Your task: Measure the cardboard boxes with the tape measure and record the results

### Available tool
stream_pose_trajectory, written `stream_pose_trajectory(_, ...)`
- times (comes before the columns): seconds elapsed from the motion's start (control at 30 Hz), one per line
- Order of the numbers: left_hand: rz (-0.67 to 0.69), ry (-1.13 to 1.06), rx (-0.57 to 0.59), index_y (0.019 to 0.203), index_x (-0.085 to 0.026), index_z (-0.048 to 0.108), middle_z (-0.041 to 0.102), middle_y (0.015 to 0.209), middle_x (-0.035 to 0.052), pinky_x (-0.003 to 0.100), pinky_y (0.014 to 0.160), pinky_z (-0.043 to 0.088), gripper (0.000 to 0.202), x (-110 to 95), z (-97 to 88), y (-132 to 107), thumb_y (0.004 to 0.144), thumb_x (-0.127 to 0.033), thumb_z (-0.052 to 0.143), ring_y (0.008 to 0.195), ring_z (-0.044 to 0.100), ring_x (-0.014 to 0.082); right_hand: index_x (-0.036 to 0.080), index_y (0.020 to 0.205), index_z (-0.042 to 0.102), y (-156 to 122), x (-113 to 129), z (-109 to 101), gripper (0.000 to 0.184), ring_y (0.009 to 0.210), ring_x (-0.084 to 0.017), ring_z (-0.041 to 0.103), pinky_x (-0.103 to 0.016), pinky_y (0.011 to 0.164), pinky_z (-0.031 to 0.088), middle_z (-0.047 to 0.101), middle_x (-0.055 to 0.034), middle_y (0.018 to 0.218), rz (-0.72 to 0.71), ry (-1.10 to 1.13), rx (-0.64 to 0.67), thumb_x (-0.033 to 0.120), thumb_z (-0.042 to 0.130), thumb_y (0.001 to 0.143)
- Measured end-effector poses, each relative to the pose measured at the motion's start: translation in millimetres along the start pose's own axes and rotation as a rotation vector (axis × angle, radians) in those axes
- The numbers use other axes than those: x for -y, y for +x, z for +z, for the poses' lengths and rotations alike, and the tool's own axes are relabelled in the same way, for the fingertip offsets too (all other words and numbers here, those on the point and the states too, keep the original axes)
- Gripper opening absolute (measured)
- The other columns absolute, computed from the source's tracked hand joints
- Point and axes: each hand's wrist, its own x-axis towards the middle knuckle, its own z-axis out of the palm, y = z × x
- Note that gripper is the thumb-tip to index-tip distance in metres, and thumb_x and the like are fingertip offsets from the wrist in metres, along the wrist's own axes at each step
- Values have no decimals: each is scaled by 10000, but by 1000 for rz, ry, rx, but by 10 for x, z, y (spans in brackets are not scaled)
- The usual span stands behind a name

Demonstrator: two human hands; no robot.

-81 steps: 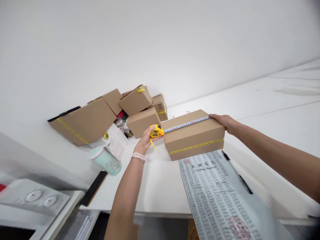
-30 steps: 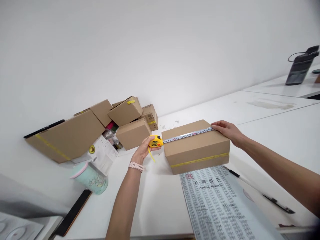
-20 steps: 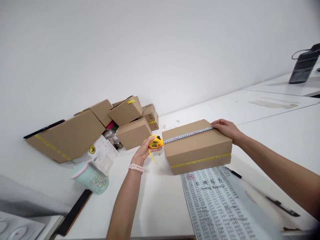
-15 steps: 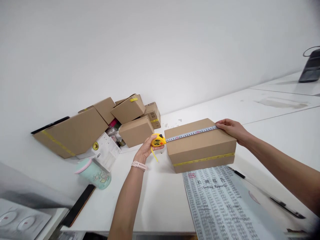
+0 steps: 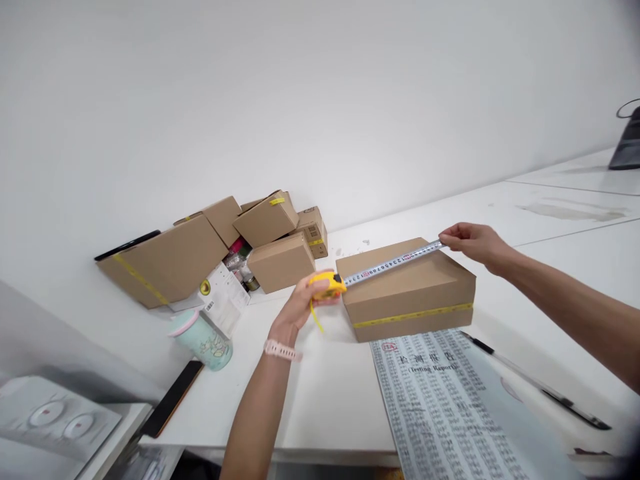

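White wall [image 5: 320, 100] rises behind a white table [image 5: 340, 407], and on that table, within reach of both hands, sits a cardboard box [image 5: 410, 277] with yellow tape along its front face; every place below is told from this box. At its left end, the left hand [image 5: 300, 303] is wrapped around a yellow tape measure [image 5: 327, 287], whose strap hangs down. A pale pink band [image 5: 283, 350] circles that wrist. From the case, the metal blade [image 5: 395, 265] runs slantwise across the box's top to its far right corner, where the right hand [image 5: 477, 245] pinches the blade's end between thumb and fingers. The hands are well apart, joined only by the blade; whether the blade touches the cardboard I cannot tell.

Just in front of the box lies a sheet headed "Testing Report" [image 5: 435, 407], with a black-ended pen [image 5: 533, 381] slanting near its right side. Left of the box and a little behind it, smaller cartons [image 5: 283, 263] are piled up; farther left leans a large carton [image 5: 170, 260]. Also to the box's left are a white printed packet [image 5: 225, 303], a mint cup [image 5: 207, 343] with a pink rim, and, farther off, an appliance with two dials [image 5: 55, 417]. Well to the right and behind stands a dark bottle [image 5: 627, 147], cut off by the view's edge.
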Motion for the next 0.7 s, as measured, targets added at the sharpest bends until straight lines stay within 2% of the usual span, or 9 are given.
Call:
stream_pose_trajectory(0.07,-91,-43,152,1195,-107,619,714,1038,178,388,711,601,543,143,218,-351,726,-332,777,804,709,257,221,776,673,2,211,-87,260,748,-181,575,-312,650,462,663,-40,787,-57,76,65,450,770,698)
stream_pose_trajectory(0.13,-267,-193,320,1205,-148,588,693,1045,167,380,629,596,625,426,503,-696,655,-326,825,708,706,238,234,794,681,-21,436,-117,317,799,-196,589,-336,729,477,673,-37,820,-116,114,220,503,800,676)
stream_pose_trajectory(0.17,-326,-301,344,1189,-168,576,684,1043,157,375,609,592,648,595,664,-842,617,-312,843,700,703,233,238,792,683,-35,535,-102,341,813,-205,597,-348,761,482,676,-35,823,-142,111,322,528,809,666)
stream_pose_trajectory(0.23,-380,-539,331,1101,-204,557,671,983,124,382,581,580,618,910,998,-1045,574,-361,838,695,705,254,241,788,687,-45,674,-14,360,854,-227,619,-368,820,491,691,-41,847,-161,90,519,564,800,676)
stream_pose_trajectory(0.27,-342,-621,253,1087,-210,557,661,979,115,384,597,576,579,1028,1158,-1092,607,-421,803,714,706,257,240,796,690,-36,705,53,361,897,-240,630,-375,854,493,704,-49,889,-158,84,575,579,775,704)
stream_pose_trajectory(0.33,-272,-660,160,1017,-182,585,644,1001,130,386,595,574,532,1143,1438,-1078,622,-477,784,742,694,260,235,849,696,11,686,212,371,1026,-265,629,-387,935,483,716,-76,1039,-134,98,542,601,688,786)
stream_pose_trajectory(0.47,-264,-646,-2,943,-127,625,616,995,137,367,577,567,570,957,1742,-755,610,-567,769,754,664,247,217,1076,672,140,450,491,473,1223,-321,553,-464,1032,431,624,-126,1325,-13,0,215,609,463,913)
stream_pose_trajectory(0.57,-365,-668,-18,881,-94,634,601,935,120,368,570,564,540,726,1769,-474,602,-540,755,691,639,213,230,1242,616,168,304,577,545,1303,-322,493,-486,1100,360,565,-113,1412,-54,-89,189,601,338,957)
stream_pose_trajectory(0.7,-448,-662,-6,821,-77,628,597,873,114,390,600,562,405,597,1703,-265,765,-478,632,671,641,214,256,1407,504,116,282,566,623,1377,-276,425,-455,1158,293,524,-78,1465,-208,-127,195,609,221,979)
